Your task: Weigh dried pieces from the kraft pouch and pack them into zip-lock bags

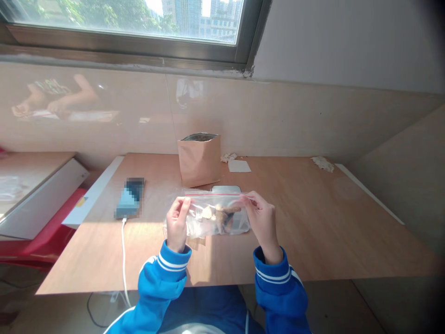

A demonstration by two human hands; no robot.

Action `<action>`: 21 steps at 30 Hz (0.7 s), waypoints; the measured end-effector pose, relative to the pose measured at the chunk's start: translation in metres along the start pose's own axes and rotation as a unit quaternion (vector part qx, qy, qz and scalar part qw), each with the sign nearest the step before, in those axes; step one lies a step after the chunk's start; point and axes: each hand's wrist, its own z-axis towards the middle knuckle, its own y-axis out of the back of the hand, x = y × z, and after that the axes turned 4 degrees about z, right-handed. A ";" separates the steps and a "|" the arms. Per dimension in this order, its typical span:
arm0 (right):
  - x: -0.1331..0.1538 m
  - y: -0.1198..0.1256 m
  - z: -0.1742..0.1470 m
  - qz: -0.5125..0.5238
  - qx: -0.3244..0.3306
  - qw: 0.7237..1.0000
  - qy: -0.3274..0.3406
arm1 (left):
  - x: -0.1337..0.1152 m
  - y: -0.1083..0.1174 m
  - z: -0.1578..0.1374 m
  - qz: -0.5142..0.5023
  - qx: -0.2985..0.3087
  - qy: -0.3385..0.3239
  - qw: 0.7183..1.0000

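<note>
A clear zip-lock bag (215, 227) with a red line along its top is stretched between my two hands, above the table. Brown and pale dried pieces (225, 217) lie inside it; their exact kind I cannot make out. My left hand (178, 223) pinches the bag's upper left corner, thumb on the near side. At the upper right, my right hand (260, 218) pinches the same edge. Partly hidden behind the bag is a flat, pale, rounded object (226, 189). Farther back a brown paper pouch (200, 160) stands upright with its top open.
A phone (130, 198) with a white cable (123, 260) lies on the wooden table (313, 232) at left. Near the wall are a white paper square (239, 166) and crumpled tissues (323, 163). A red stool (52, 243) stands beyond the left edge.
</note>
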 end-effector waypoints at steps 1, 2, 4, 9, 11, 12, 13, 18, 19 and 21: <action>-0.003 0.000 -0.001 0.040 0.010 0.999 -0.021 | 0.000 0.001 0.000 -0.001 -0.010 0.005 1.000; -0.005 0.000 -0.002 0.080 0.023 0.996 -0.040 | 0.000 0.003 0.000 -0.002 -0.017 0.009 1.000; -0.008 0.000 -0.005 0.145 0.045 0.986 -0.071 | -0.001 0.004 0.000 -0.001 -0.021 0.016 1.000; -0.012 0.005 -0.014 0.201 0.073 0.970 -0.115 | -0.008 0.004 0.000 0.006 -0.003 0.014 1.000; -0.014 0.010 -0.018 0.181 0.085 0.974 -0.108 | -0.010 0.005 0.001 0.013 0.005 0.000 1.000; -0.015 0.013 -0.020 0.165 0.089 0.977 -0.103 | -0.010 0.005 0.001 0.018 0.007 -0.005 1.000; -0.016 0.015 -0.022 0.149 0.092 0.979 -0.100 | -0.010 0.006 0.002 0.025 0.006 -0.008 1.000; -0.017 0.022 -0.030 0.118 0.114 0.981 -0.106 | -0.013 0.007 0.001 0.059 -0.016 -0.009 0.998; -0.017 0.022 -0.030 0.126 0.112 0.979 -0.110 | -0.014 0.007 0.001 0.067 -0.021 -0.013 0.997; -0.017 0.021 -0.031 0.153 0.094 0.977 -0.120 | -0.015 0.007 -0.001 0.081 -0.025 -0.017 0.996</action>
